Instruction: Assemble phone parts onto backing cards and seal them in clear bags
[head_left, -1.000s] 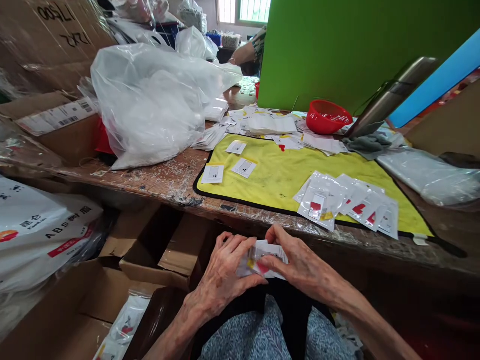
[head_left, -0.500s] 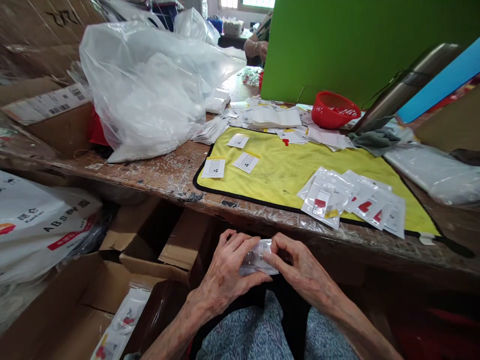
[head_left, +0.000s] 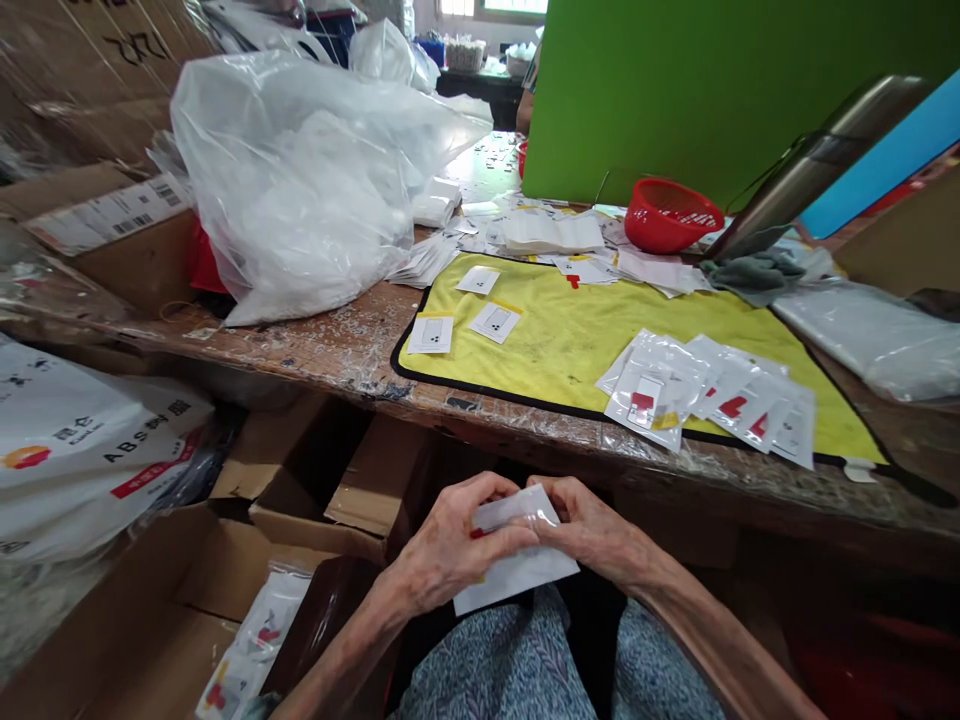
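Note:
Over my lap, below the table edge, both hands hold a small clear plastic packet [head_left: 517, 560] with a white card in it. My left hand [head_left: 450, 545] pinches its left side, fingers closed over the top. From the other side, my right hand [head_left: 600, 535] grips the packet with fingers curled. A fan of several similar sealed packets [head_left: 705, 395] with red marks lies on the yellow mat [head_left: 570, 345] near the table's front edge. Loose white cards [head_left: 429, 334] lie on the mat's left part.
A big white plastic bag [head_left: 300, 180] sits on the worn wooden table [head_left: 322, 350] at left. A red basket [head_left: 671, 213], paper stacks [head_left: 551, 233] and a green board [head_left: 675, 80] stand behind the mat. Open cardboard boxes [head_left: 225, 580] with packets sit low left.
The packet has turned in my hands: its white back now faces up and hangs lower toward my lap. Both hands have shifted slightly down and kept their hold.

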